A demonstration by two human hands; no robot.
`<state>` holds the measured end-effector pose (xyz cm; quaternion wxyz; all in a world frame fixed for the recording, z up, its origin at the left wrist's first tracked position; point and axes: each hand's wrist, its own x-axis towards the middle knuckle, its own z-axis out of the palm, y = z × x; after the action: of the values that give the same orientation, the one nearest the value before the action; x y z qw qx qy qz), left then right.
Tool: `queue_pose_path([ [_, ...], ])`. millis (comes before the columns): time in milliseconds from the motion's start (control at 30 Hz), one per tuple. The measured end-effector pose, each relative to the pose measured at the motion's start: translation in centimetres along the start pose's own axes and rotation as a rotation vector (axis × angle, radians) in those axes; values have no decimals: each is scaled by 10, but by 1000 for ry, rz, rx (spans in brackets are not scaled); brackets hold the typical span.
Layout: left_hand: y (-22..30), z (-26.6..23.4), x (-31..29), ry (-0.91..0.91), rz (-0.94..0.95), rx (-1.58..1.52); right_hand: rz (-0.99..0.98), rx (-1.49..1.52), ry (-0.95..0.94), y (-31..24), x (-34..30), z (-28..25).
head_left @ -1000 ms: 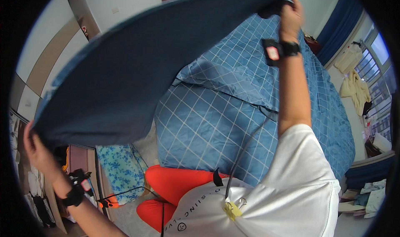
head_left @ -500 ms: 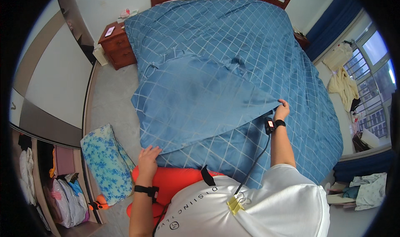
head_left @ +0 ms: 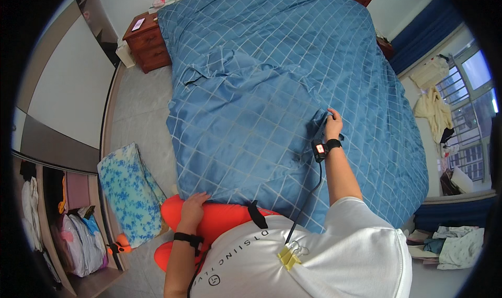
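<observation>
A blue bed cover [head_left: 251,115] with white diagonal check lines lies over the bed, its near part creased and partly bunched. My right hand [head_left: 333,125] is closed on a gathered dark-blue fold of it, right of the middle. At the near left edge of the bed, my left hand [head_left: 193,210] is by my red-clad knee, with its fingertips at the cover's hem. Those fingers look curled on the hem, though the thumb is hidden. Loose rumpled folds [head_left: 214,68] stand up further back on the left.
A folded blue floral quilt [head_left: 128,193] lies at the left, by an open wardrobe [head_left: 99,245] with bagged clothes. A wooden nightstand [head_left: 149,44] stands at the far left. A black cable [head_left: 308,198] hangs from my right wrist device. Clothes [head_left: 463,248] lie at the right.
The raised, billowing part of the bed cover has sunk onto the bed. My right hand has moved left and slightly away from me; my left hand has shifted slightly nearer my knee.
</observation>
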<state>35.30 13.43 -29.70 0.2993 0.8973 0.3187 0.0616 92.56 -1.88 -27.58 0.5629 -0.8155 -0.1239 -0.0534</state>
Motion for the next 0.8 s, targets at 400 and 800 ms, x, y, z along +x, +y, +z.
queue_pose_path([
  [400, -5, 4, 1, 53, -52, -57, 29, 286, -1206, -110, -168, 87],
  [800, -1, 2, 4, 77, -113, -96, 226, 297, -1741, -74, -183, 97],
])
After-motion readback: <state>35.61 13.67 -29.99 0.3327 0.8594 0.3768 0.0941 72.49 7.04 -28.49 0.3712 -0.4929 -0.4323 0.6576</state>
